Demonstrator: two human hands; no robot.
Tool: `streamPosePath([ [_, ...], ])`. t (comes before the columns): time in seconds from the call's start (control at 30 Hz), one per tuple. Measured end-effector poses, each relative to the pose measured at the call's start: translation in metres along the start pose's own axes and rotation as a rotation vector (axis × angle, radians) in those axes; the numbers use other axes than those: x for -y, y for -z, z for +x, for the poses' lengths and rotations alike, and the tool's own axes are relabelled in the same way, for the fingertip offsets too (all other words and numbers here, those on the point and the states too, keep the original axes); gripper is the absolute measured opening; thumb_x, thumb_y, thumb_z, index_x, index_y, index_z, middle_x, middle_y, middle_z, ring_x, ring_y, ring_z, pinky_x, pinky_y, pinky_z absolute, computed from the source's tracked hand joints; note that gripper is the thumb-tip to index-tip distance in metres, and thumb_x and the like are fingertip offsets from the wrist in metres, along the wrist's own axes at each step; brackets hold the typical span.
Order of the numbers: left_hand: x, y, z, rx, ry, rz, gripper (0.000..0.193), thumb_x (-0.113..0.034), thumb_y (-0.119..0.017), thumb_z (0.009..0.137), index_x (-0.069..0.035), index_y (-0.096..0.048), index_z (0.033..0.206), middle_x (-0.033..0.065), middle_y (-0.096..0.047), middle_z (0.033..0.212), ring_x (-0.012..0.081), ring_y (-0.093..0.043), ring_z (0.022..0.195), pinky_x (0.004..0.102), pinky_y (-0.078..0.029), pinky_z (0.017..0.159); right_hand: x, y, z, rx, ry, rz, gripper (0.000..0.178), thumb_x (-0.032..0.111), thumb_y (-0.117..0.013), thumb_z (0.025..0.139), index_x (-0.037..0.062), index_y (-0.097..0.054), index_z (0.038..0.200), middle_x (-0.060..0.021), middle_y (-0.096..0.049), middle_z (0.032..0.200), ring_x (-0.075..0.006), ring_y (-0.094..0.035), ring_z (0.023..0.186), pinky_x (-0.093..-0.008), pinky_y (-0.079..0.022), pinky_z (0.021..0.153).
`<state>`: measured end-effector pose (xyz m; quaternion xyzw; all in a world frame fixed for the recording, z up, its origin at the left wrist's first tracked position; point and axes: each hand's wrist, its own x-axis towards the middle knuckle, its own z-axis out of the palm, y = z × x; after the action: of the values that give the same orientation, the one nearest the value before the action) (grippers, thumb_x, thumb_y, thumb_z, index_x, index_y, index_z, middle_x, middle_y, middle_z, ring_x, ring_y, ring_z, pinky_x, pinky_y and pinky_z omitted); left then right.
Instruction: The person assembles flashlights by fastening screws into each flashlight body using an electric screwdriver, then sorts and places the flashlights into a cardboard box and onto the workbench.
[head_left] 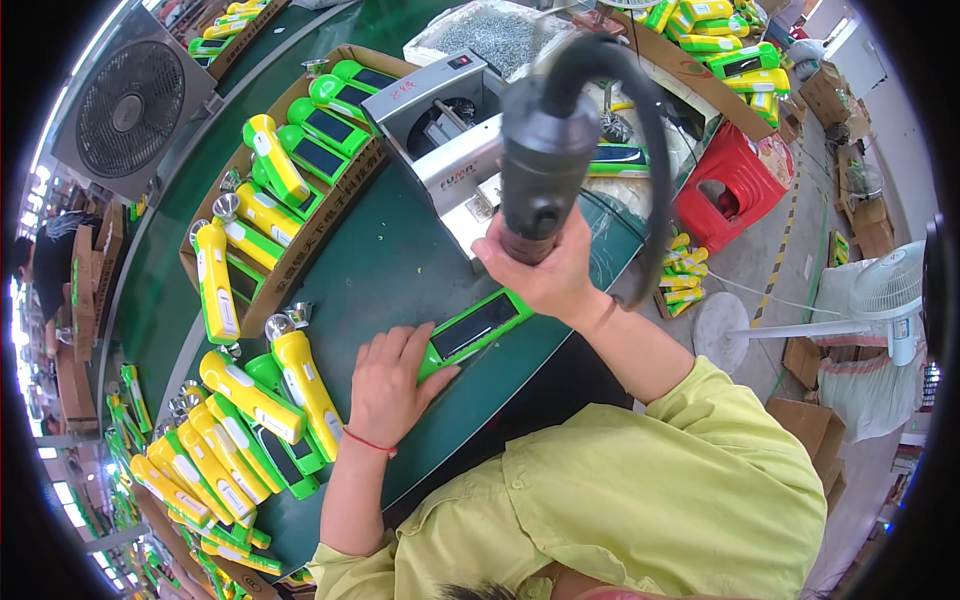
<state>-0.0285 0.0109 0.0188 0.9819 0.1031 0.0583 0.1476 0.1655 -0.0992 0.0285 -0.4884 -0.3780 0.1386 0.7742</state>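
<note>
My right hand (pixel 556 272) is wrapped around the lower body of a dark electric screwdriver (pixel 545 160), which stands upright; its tip is hidden beneath the hand. A thick black cable bends off its top. On the green tabletop lies a green flashlight (pixel 472 330) with a dark solar panel facing up. My left hand (pixel 388 382) grips its left end, thumb on the near side and fingers on the far side. Just beyond my right hand stands a grey screw feeder (pixel 440 130), partly covered by the screwdriver.
A cardboard box (pixel 268 290) of yellow and green flashlights stands at the left, with several more flashlights (pixel 215 440) piled nearer. A white tray of screws (pixel 485 40) sits behind the feeder. At the right are a red stool (pixel 725 190) and a white fan (pixel 885 290).
</note>
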Motion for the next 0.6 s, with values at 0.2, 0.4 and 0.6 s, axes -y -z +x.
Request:
streamPosePath([
  [0.2, -0.019, -0.018, 0.027, -0.145, -0.053, -0.04, 0.05, -0.032, -0.074, 0.072, -0.005, -0.06, 0.113, 0.0088, -0.059, 0.096, 0.026, -0.056, 0.085, 0.0369, -0.043, 0.074, 0.036, 0.024, 0.038, -0.002, -0.028, 0.017, 0.045, 0.004, -0.073, 0.076, 0.0037, -0.049, 0.114, -0.0006, -0.059, 0.077, -0.0058, -0.055, 0.063, -0.0218, -0.046, 0.057],
  [0.4, -0.037, -0.025, 0.047, -0.159, -0.005, -0.064, 0.058, -0.035, -0.076, 0.071, -0.005, -0.057, 0.117, 0.0092, -0.06, 0.098, 0.0264, -0.057, 0.088, 0.037, -0.043, 0.076, 0.029, 0.012, 0.06, -0.008, -0.037, 0.034, 0.046, 0.004, -0.074, 0.075, 0.0038, -0.049, 0.115, -0.0004, -0.059, 0.078, -0.0056, -0.055, 0.065, -0.0217, -0.046, 0.058],
  [0.6, -0.022, -0.02, 0.031, -0.23, 0.032, -0.222, 0.058, -0.029, -0.081, 0.065, -0.004, -0.059, 0.112, 0.0109, -0.063, 0.099, 0.0286, -0.061, 0.088, 0.0377, -0.046, 0.078, 0.023, 0.006, 0.059, -0.007, -0.074, 0.07, 0.048, 0.005, -0.074, 0.075, 0.004, -0.048, 0.116, -0.0002, -0.059, 0.079, -0.0054, -0.055, 0.066, -0.0217, -0.046, 0.059],
])
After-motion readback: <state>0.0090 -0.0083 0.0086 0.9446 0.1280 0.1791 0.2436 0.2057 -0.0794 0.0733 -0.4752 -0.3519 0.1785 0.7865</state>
